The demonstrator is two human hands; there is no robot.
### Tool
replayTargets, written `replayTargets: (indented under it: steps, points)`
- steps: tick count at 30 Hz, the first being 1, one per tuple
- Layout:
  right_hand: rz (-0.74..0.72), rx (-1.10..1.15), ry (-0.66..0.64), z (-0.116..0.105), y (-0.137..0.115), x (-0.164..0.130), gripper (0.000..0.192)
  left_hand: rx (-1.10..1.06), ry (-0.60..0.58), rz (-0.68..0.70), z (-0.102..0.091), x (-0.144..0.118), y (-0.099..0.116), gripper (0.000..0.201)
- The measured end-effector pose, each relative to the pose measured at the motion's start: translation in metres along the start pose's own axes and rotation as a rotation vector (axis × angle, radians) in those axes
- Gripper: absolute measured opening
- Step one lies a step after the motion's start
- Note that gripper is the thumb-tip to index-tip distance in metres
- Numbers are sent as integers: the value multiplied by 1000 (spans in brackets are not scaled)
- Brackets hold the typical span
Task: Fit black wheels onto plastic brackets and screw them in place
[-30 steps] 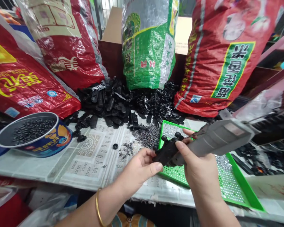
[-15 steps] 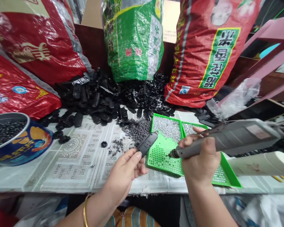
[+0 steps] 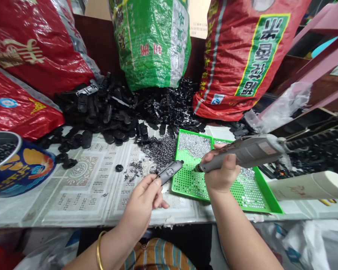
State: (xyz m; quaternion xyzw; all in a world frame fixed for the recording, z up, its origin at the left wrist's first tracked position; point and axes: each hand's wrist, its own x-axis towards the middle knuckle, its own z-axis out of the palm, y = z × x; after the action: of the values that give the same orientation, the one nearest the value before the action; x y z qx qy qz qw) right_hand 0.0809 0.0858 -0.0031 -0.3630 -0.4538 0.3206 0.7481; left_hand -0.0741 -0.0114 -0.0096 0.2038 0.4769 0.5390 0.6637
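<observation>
Left hand [image 3: 145, 198] closed on one end of a black plastic part [image 3: 169, 172], pinched between thumb and fingers, the part slanting up and away from the fingertips toward the green tray [image 3: 266, 198]. Right hand [image 3: 221, 172] wrapped around a grey electric screwdriver [image 3: 242, 153], grip tight, tip pointing down-left — just over the perforated floor of the tray, close beside the far end of the part but apart from it. Silver screws [image 3: 194, 144] heaped in the tray's far corner, beyond the right knuckles. Loose small screws [image 3: 160, 148] scattered on the newspaper-covered table [image 3: 87, 195] just past the left fingertips. Farther off from both hands, a pile of black plastic parts [image 3: 115, 112] against a green sack [image 3: 153, 41], red sacks [image 3: 253, 56] either side. Far to the left of the left hand — a blue tin [image 3: 19, 168] of black pieces.
</observation>
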Motion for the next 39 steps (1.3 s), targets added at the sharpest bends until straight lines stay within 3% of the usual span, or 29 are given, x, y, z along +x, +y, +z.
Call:
replayTargets:
  steps: [10,20,26,32,39]
  points:
    - [30,17,1,-3,12,2,34,41,-9,-81,-1,0,1,22]
    - [60,10,2,-2,12,3,37,53,-11,24,-4,7,-12,17]
    - [41,114,58,4,-24,9,44,195,-9,74,-8,13,-18,16]
    - [181,285,-189,34,-75,-4,47,295,-58,67,-5,11,-18,14]
    - [192,341,-237,54,-72,-19,45,353,-46,63,-1,5,-12,13]
